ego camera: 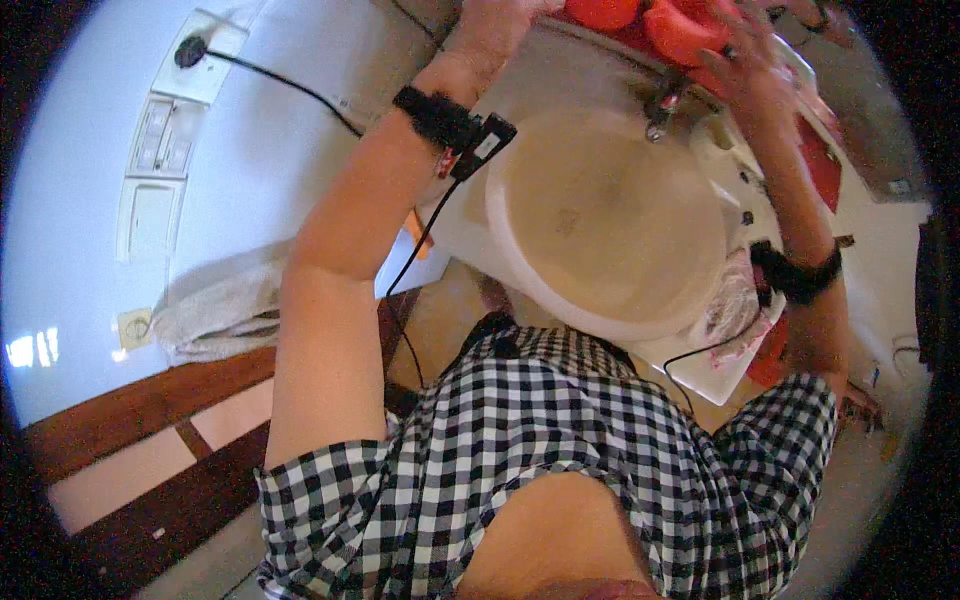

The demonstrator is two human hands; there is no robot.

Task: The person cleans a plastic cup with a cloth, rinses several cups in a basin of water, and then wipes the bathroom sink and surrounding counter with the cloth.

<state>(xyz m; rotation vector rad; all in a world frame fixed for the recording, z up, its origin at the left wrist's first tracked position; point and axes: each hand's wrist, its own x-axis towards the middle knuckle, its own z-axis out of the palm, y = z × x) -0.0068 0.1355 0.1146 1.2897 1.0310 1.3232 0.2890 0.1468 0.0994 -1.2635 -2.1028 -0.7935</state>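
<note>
At the top edge of the view, my left hand [517,9] is partly cut off, close beside a round red object [602,10]. Whether its fingers grip anything is hidden. My right hand [750,67] reaches up to a second red object [681,31], with its fingers over the right side; blur hides how firmly it is held. Both red things look smooth, like plastic. Below them a metal faucet [661,112] stands at the back of a wide round washbasin [600,217]. A black band with a small cabled device [486,146] is on my left wrist, and another black band [799,274] on my right.
On the left wall are a socket with a black plug [192,52], switches [161,135] and a hanging towel [225,311]. The plug's black cable [292,84] runs behind my left arm. Right of the basin lies a clear plastic bag [735,304] on the white counter [694,371].
</note>
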